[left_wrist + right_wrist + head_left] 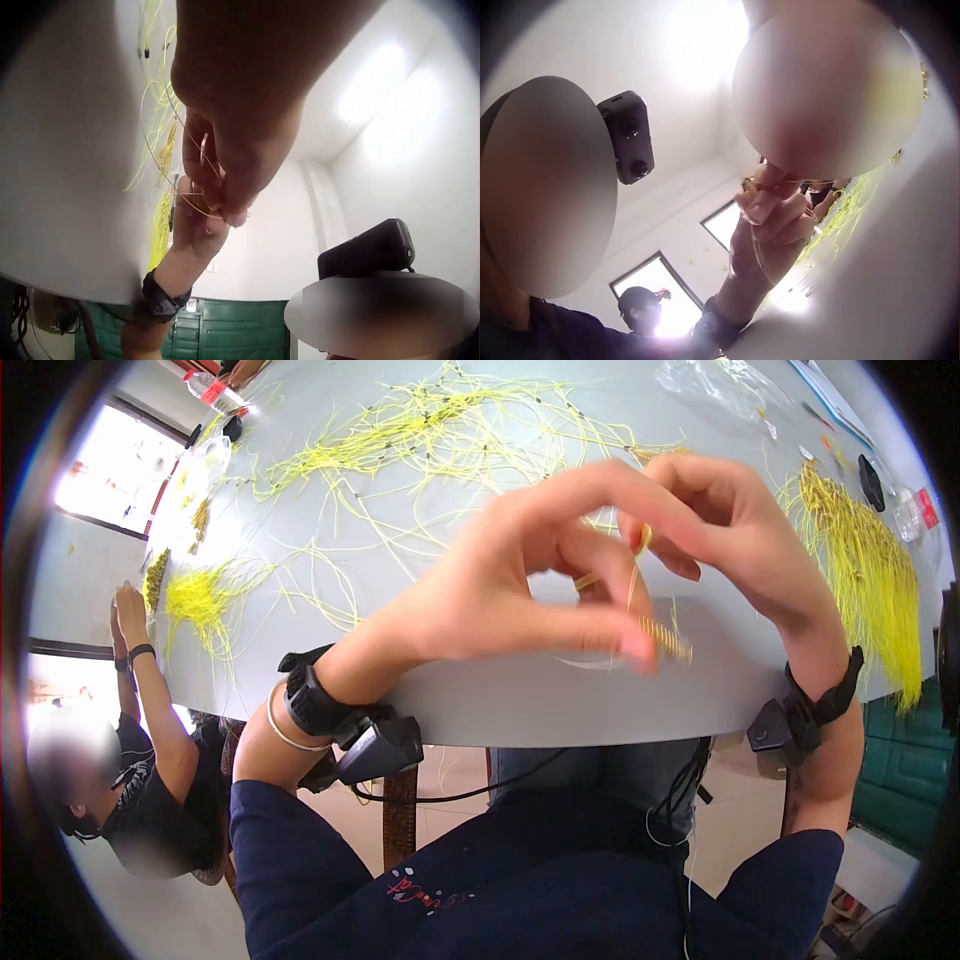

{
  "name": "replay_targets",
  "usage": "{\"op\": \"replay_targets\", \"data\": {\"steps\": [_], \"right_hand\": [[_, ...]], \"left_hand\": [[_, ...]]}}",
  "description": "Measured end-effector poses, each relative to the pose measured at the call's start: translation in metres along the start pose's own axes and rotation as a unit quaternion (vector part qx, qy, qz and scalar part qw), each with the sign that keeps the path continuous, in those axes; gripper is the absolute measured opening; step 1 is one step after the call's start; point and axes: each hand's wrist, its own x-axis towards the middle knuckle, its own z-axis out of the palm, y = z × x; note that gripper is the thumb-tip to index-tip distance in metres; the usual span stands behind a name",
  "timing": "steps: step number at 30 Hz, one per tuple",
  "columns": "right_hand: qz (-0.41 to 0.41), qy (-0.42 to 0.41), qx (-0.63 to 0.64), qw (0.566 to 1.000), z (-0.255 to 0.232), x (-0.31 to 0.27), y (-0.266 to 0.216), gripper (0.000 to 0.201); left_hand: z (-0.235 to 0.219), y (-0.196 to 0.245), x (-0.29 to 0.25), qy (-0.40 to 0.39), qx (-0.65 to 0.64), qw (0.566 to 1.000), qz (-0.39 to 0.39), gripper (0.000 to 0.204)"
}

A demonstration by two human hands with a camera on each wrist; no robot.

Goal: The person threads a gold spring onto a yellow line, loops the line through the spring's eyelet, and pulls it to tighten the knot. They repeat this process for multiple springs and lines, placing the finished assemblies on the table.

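My left hand [500, 580] pinches a small gold coiled piece [665, 640] between thumb and fingers, above the table's near edge. A thin yellow strand [632, 585] runs from it up to my right hand [745, 535], whose bent fingers hold a yellow loop [643, 540]. In the left wrist view the two hands almost meet, with thin line crossing between them. The right wrist view shows the gold coil [748, 186] at the left fingertips; a blurred patch covers much of the right hand there.
Tangled yellow-green strands [420, 430] spread over the grey table [480, 710]. A yellow bundle [860, 570] lies at the right, a smaller pile [200, 600] at the left. Plastic bags [720, 385] and bottles [215, 392] stand farther off. Another person [150, 780] sits at the left.
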Motion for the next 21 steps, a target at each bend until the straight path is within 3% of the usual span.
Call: {"op": "replay_targets", "data": {"steps": [1, 3, 5, 6, 8, 10, 12, 13, 15, 17, 19, 21], "right_hand": [[-0.001, 0.001, 0.000, 1.000, 0.000, 0.002, 0.001, 0.012], [0.058, 0.049, 0.048, 0.996, 0.001, 0.004, 0.005, 0.016], [0.073, 0.050, 0.039, 0.995, 0.001, 0.005, 0.008, 0.017], [0.067, 0.054, -0.029, 0.996, 0.001, 0.005, 0.010, 0.019], [0.060, 0.054, -0.099, 0.992, 0.005, 0.007, 0.013, 0.020], [-0.029, 0.180, -0.129, 0.975, 0.011, 0.008, 0.015, 0.021], [-0.069, 0.219, -0.166, 0.959, 0.008, 0.008, 0.012, 0.021], [-0.108, 0.258, -0.203, 0.938, 0.006, 0.006, 0.009, 0.020], [-0.101, 0.231, -0.194, 0.948, 0.004, 0.000, 0.002, 0.020], [-0.110, 0.124, -0.117, 0.979, 0.007, -0.002, -0.002, 0.019], [-0.137, 0.137, -0.112, 0.975, 0.014, 0.000, -0.002, 0.018], [-0.163, 0.151, -0.106, 0.969, 0.020, 0.002, 0.001, 0.017]], "left_hand": [[0.002, 0.001, -0.002, -0.001, 0.001, 1.000, 0.000, 0.034], [0.002, 0.001, -0.005, -0.140, 0.044, 0.989, -0.023, 0.026], [0.003, 0.004, -0.002, -0.184, 0.023, 0.982, -0.047, 0.021], [0.004, 0.005, -0.002, -0.223, 0.001, 0.972, -0.074, 0.015], [0.004, 0.005, -0.003, -0.207, 0.002, 0.977, -0.060, 0.016], [0.005, 0.003, -0.002, -0.191, 0.005, 0.980, -0.045, 0.017], [0.004, -0.001, -0.002, 0.027, 0.003, 0.999, -0.041, 0.016], [0.003, -0.003, -0.001, 0.027, 0.004, 0.999, -0.040, 0.016], [-0.002, -0.006, 0.002, 0.173, 0.081, 0.981, -0.032, 0.018], [-0.008, -0.003, 0.003, 0.176, 0.081, 0.980, -0.053, 0.017], [-0.007, -0.006, 0.004, 0.219, 0.074, 0.972, -0.043, 0.017], [-0.008, -0.006, 0.003, 0.207, 0.082, 0.974, -0.041, 0.017]]}}
